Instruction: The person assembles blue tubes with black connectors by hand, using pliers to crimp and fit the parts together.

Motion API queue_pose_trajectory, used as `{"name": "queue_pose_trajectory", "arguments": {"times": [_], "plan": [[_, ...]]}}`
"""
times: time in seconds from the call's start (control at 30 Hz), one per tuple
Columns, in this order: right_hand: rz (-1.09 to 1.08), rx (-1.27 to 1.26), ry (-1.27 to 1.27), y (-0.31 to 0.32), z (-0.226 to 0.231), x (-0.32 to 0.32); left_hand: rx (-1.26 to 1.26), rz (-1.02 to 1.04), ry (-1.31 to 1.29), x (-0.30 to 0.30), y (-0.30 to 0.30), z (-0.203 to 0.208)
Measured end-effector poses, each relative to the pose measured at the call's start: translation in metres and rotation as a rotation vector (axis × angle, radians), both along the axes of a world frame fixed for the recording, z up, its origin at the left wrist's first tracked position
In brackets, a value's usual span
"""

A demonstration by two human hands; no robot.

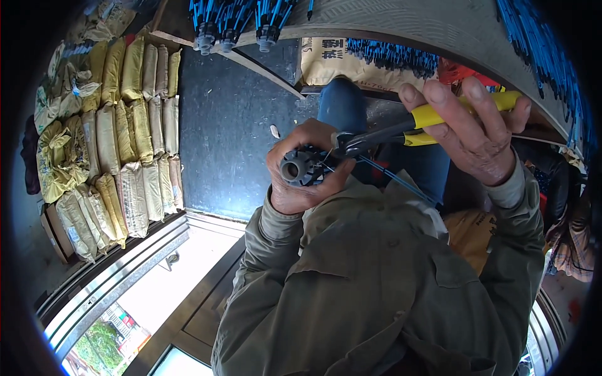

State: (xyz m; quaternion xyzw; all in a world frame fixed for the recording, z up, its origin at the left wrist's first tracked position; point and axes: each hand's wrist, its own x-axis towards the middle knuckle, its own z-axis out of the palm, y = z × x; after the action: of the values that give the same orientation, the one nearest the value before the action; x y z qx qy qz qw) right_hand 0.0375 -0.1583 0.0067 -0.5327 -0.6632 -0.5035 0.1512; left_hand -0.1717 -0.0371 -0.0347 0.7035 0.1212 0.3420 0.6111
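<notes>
My left hand (pixel 291 199) is wrapped round a dark grey plastic hub (pixel 303 168) with a ribbed, toothed rim and a round hole in its end. Thin blue rods with dark parts (pixel 401 178) run from beside the hub toward my right thigh; how they join it is hidden. In my right hand (pixel 481 145) are pliers (pixel 433 116) with yellow grips, some fingers raised along the upper handle. The black jaws of the pliers meet the hub's right side, by my left thumb. What lies between the jaws is too small to make out.
Bundles of blue rods with grey hubs (pixel 229 25) lie on the table (pixel 401 17) ahead; more blue rods (pixel 555 69) are at far right. A printed sack (pixel 323 66) stands beneath it. Tan and yellow packages (pixel 116 135) are stacked at left, beside a sliding door track (pixel 119 272).
</notes>
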Motion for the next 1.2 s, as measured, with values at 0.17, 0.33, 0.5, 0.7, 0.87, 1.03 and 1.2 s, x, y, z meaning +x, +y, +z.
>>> {"name": "queue_pose_trajectory", "arguments": {"times": [0.17, 0.33, 0.5, 0.7, 0.87, 1.03, 1.2], "plan": [[-0.127, -0.057, -0.122, -0.002, 0.000, -0.002, 0.003, 0.027, -0.009, 0.008, -0.003, -0.001], [-0.092, 0.012, -0.104, 0.003, -0.005, -0.001, -0.020, -0.004, 0.001, 0.009, 0.001, 0.000], [-0.111, 0.064, 0.020, 0.001, -0.028, -0.012, 0.017, 0.044, -0.040, 0.011, 0.002, -0.004], [-0.019, -0.172, 0.121, -0.010, -0.011, -0.016, 0.091, 0.096, -0.005, 0.005, 0.003, -0.006], [0.216, -0.952, 0.598, -0.036, 0.037, -0.003, 0.031, 0.047, -0.018, 0.003, 0.001, -0.012], [0.258, -1.923, 1.326, -0.015, 0.069, 0.026, -0.041, -0.132, -0.034, 0.001, -0.001, 0.006], [0.480, -1.759, 1.562, -0.025, 0.051, 0.014, 0.021, -0.303, -0.020, -0.002, 0.015, 0.015]]}}
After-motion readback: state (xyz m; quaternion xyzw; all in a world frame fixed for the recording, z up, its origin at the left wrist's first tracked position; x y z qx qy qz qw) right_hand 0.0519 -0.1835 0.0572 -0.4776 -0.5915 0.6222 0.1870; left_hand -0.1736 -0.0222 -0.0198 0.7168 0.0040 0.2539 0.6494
